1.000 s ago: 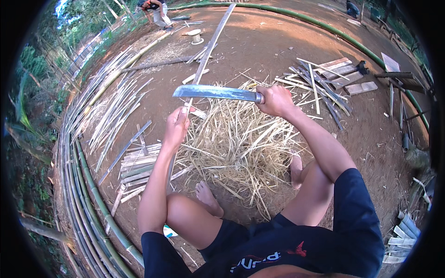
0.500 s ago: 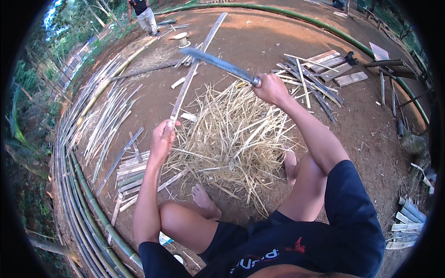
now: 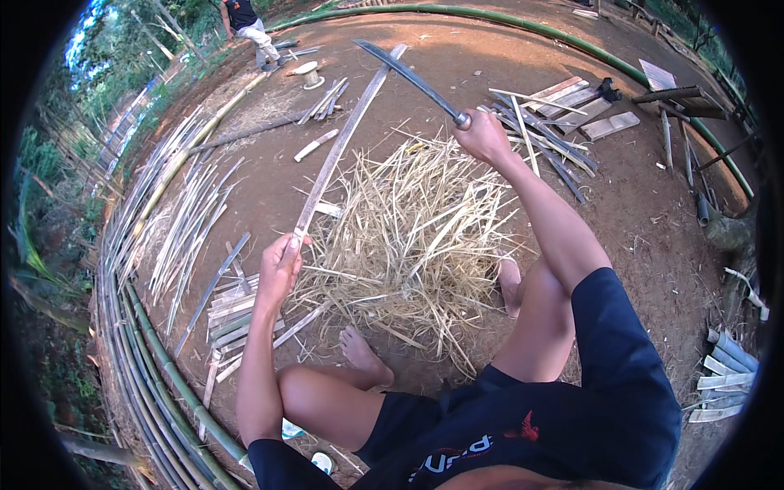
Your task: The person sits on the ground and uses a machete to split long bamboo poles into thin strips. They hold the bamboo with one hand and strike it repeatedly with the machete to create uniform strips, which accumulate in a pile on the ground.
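My left hand is closed around the near end of a long bamboo strip, which slants away from me toward the far right. In my right hand is the handle of a machete, its blade pointing up and to the left. The blade crosses the strip near its far end in the picture; whether the two touch I cannot tell. Between my bare feet lies a heap of pale bamboo shavings, below and between both hands.
Split bamboo slats are stacked left of the heap. Thin strips and long green poles lie further left. Boards and dark strips lie at the far right. A person stands beyond a small spool-shaped stool.
The machete's tip has swung away from me and to the right, closer to the strip's far end. Both hands have shifted slightly, and the distant person's legs have changed stance.
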Demonstrator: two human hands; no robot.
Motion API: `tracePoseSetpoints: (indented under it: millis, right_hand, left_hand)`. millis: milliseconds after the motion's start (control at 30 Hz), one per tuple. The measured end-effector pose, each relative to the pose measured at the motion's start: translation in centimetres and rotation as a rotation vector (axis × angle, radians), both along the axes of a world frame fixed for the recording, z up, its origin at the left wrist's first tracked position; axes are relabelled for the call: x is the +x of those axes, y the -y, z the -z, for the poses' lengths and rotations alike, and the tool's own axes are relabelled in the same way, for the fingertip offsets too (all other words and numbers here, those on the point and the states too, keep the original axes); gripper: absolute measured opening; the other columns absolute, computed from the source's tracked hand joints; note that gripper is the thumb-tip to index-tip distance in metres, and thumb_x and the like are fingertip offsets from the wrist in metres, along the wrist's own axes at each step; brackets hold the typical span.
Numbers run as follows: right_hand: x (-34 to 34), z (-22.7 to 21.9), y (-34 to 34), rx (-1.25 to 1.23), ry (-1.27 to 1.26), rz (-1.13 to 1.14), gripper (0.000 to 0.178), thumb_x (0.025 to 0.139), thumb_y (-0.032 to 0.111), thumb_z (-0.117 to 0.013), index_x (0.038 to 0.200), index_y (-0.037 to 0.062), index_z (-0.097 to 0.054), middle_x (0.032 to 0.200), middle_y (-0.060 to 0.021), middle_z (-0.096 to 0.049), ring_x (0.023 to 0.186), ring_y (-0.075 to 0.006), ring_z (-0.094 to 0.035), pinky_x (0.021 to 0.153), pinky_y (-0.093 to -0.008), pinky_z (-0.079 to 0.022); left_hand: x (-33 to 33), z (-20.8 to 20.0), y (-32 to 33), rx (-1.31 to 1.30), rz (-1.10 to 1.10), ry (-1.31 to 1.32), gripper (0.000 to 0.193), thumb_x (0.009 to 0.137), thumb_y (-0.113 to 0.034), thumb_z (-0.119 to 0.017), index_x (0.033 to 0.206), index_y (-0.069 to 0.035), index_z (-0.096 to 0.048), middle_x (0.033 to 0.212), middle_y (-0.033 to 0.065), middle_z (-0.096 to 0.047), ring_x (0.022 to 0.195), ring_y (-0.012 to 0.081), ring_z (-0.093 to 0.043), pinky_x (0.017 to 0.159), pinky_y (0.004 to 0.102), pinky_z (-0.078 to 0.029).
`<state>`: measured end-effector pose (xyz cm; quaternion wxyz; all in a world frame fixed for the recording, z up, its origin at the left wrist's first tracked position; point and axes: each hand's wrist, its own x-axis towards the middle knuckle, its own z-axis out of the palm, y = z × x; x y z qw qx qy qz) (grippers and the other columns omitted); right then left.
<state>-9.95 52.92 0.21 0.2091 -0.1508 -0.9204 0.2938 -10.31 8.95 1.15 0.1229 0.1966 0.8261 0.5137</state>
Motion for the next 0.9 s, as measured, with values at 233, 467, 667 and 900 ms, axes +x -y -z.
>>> tracePoseSetpoints:
  millis: [233, 467, 667, 900]
  right_hand:
    - [0.2, -0.3, -1.2, -0.111, 0.047, 0.091, 0.03, 0.088, 0.027, -0.053, 0.093, 0.0033, -0.071, 0.085, -0.0224, -0.071, 0.081, -0.0366, -0.069, 0.08, -0.049, -0.053]
    - [1.6, -0.2, 0.3, -0.17, -0.036, 0.051, 0.033, 0.083, 0.025, -0.058, 0.098, -0.0017, -0.069, 0.086, -0.0256, -0.07, 0.084, -0.0396, -0.069, 0.078, -0.0476, -0.051]
    - [3.3, -1.0, 4.6, -0.151, 0.041, -0.1, 0.027, 0.083, 0.02, -0.057, 0.094, -0.0006, -0.069, 0.075, -0.0209, -0.069, 0.073, -0.0325, -0.07, 0.076, -0.0461, -0.054]
    - [4.0, 1.7, 9.1, 0.305, 0.051, -0.435, 0.01, 0.081, 0.015, -0.057, 0.083, 0.007, -0.064, 0.056, -0.0123, -0.06, 0.049, -0.0262, -0.061, 0.055, -0.0426, -0.055]
  left_hand:
    - [0.0, 0.7, 1.3, -0.025, 0.011, -0.021, 0.031, 0.107, -0.026, -0.042, 0.115, -0.006, -0.064, 0.058, -0.0081, -0.04, 0.044, 0.0022, -0.032, 0.041, 0.0204, -0.026]
    - [-0.1, 0.2, 0.4, 0.09, -0.094, 0.031, 0.037, 0.108, -0.034, -0.037, 0.122, -0.008, -0.061, 0.06, -0.0082, -0.04, 0.044, 0.0009, -0.033, 0.038, 0.0179, -0.027]
    - [-1.2, -0.2, -1.0, 0.129, -0.156, 0.009, 0.033, 0.108, -0.031, -0.039, 0.123, -0.009, -0.058, 0.065, -0.0059, -0.044, 0.046, 0.0021, -0.037, 0.039, 0.0183, -0.03]
    - [-2.3, -0.1, -3.1, 0.178, -0.165, 0.02, 0.029, 0.107, -0.028, -0.042, 0.118, -0.009, -0.061, 0.064, -0.0066, -0.044, 0.045, 0.0022, -0.035, 0.04, 0.0194, -0.028]
